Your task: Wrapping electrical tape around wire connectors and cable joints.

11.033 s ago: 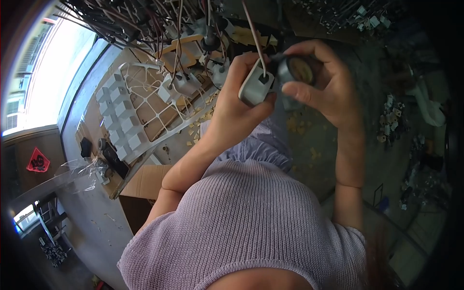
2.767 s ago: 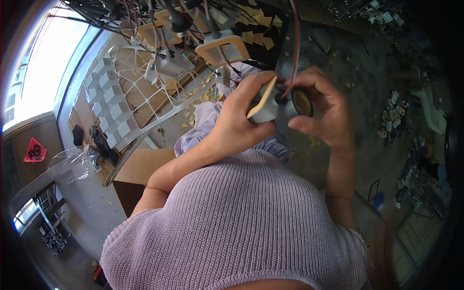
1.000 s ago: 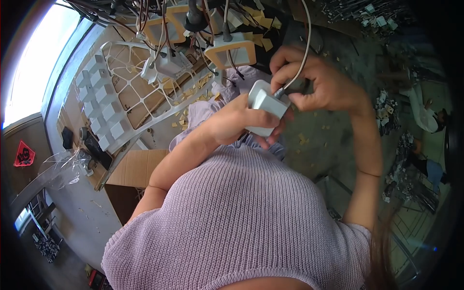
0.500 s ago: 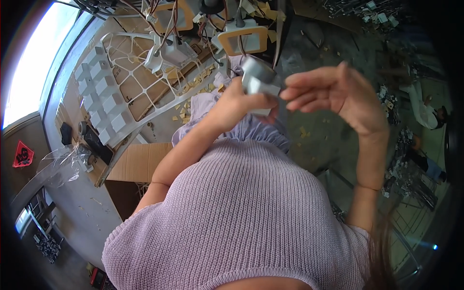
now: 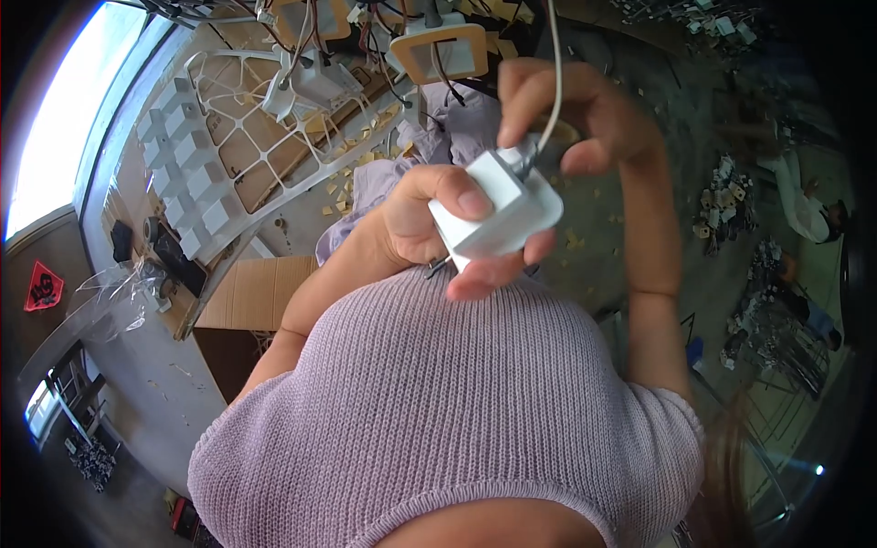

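My left hand (image 5: 425, 215) grips a white boxy plastic housing (image 5: 498, 215) in front of my chest, thumb on its face and fingers under it. A pale cable (image 5: 558, 73) runs from a grey fitting (image 5: 523, 162) on top of the housing up past the upper edge. My right hand (image 5: 594, 114) is bent over that fitting, one fingertip at the housing's corner. Its thumb stands apart on the cable's other side, and I see nothing clearly held. A short dark wire end (image 5: 438, 267) sticks out below my left hand.
White housings with tan square frames (image 5: 438, 53) and wires hang ahead. To the left are a white lattice rack (image 5: 265, 155) and rows of white blocks (image 5: 187, 164). An open cardboard box (image 5: 256, 292) stands near my left arm. Tan scraps lie about; people work at far right.
The housing has come nearer and turned, showing its white box side and cable. My right hand has moved left and inward to its top, fingers now curled down.
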The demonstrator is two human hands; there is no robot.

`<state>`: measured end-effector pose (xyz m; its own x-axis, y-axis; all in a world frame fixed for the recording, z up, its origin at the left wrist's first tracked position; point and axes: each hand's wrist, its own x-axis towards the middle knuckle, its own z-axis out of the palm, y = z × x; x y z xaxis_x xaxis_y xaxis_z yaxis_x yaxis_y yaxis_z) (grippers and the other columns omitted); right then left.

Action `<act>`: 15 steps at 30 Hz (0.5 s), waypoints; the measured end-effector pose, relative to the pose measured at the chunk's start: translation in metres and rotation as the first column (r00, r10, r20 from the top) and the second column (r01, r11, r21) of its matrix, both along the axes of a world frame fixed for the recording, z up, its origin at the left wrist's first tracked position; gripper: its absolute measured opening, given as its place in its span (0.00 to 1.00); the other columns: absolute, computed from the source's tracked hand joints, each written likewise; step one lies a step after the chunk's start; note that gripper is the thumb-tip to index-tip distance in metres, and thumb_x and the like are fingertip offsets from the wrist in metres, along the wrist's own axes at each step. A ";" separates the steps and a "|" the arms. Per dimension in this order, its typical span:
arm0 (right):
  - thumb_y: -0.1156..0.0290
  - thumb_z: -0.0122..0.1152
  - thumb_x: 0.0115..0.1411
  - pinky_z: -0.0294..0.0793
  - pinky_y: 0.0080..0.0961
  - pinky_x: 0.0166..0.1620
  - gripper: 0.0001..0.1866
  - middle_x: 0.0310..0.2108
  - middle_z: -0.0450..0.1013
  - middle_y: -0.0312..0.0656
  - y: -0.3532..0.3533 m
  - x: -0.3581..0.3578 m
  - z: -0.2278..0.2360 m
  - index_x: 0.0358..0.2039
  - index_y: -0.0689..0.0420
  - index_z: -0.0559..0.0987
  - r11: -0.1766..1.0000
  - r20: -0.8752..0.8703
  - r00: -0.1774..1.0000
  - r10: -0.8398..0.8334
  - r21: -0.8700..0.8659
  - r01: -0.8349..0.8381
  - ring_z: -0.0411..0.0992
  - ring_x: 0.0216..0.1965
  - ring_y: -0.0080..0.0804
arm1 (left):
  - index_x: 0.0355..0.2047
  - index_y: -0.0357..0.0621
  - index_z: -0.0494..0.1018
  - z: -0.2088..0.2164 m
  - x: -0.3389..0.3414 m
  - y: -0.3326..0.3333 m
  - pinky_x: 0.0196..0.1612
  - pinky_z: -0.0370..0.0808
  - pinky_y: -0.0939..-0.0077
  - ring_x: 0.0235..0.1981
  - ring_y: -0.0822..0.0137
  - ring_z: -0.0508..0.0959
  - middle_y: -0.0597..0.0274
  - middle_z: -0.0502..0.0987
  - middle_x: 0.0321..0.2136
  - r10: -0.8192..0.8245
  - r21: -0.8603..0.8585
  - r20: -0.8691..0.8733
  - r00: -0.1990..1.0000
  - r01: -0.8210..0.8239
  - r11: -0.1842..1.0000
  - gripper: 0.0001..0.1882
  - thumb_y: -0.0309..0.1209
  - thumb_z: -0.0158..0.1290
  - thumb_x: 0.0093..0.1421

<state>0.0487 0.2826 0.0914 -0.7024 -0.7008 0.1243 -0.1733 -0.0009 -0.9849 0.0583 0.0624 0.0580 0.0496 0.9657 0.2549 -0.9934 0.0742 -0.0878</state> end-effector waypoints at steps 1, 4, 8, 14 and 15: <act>0.44 0.67 0.46 0.63 0.20 0.35 0.32 0.32 0.64 0.36 0.005 0.008 0.001 0.38 0.62 0.77 0.996 0.071 0.993 -0.095 0.002 0.095 0.64 0.32 0.24 | 0.41 0.21 0.66 0.002 -0.006 -0.002 0.16 0.74 0.73 0.15 0.60 0.74 0.46 0.73 0.21 0.053 -0.073 -0.178 0.983 -0.067 0.995 0.27 0.36 0.50 0.49; 0.39 0.62 0.50 0.63 0.12 0.27 0.37 0.36 0.70 0.42 0.014 0.035 0.011 0.42 0.65 0.75 0.935 0.403 0.844 -0.353 0.133 0.328 0.68 0.27 0.21 | 0.37 0.31 0.73 0.011 -0.012 -0.001 0.24 0.76 0.75 0.20 0.64 0.78 0.56 0.76 0.23 -0.009 -0.391 -0.823 0.568 -0.556 0.734 0.18 0.34 0.53 0.50; 0.28 0.54 0.49 0.70 0.08 0.21 0.49 0.39 0.73 0.45 -0.019 0.067 0.028 0.51 0.66 0.70 0.845 0.518 0.723 -0.457 0.000 0.534 0.71 0.20 0.20 | 0.39 0.36 0.73 0.004 -0.006 0.005 0.28 0.77 0.77 0.27 0.69 0.77 0.60 0.77 0.26 -0.141 -0.156 -0.985 0.096 -0.841 0.519 0.15 0.33 0.55 0.54; 0.48 0.75 0.39 0.60 0.23 0.52 0.50 0.50 0.66 0.37 -0.009 0.041 -0.009 0.59 0.58 0.63 0.883 0.082 0.883 -0.463 -0.046 0.467 0.64 0.52 0.26 | 0.48 0.31 0.69 0.010 0.000 0.002 0.21 0.71 0.80 0.18 0.67 0.77 0.57 0.75 0.19 -0.198 -0.469 -0.842 0.503 -0.499 0.729 0.39 0.60 0.36 0.62; 0.63 0.76 0.41 0.66 0.22 0.47 0.37 0.47 0.68 0.32 -0.007 0.037 -0.005 0.53 0.52 0.72 0.942 0.093 0.940 -0.330 -0.032 0.334 0.66 0.46 0.24 | 0.48 0.30 0.68 0.009 -0.002 0.002 0.20 0.71 0.79 0.16 0.67 0.76 0.57 0.74 0.17 -0.138 -0.425 -0.793 0.594 -0.377 0.823 0.40 0.61 0.35 0.62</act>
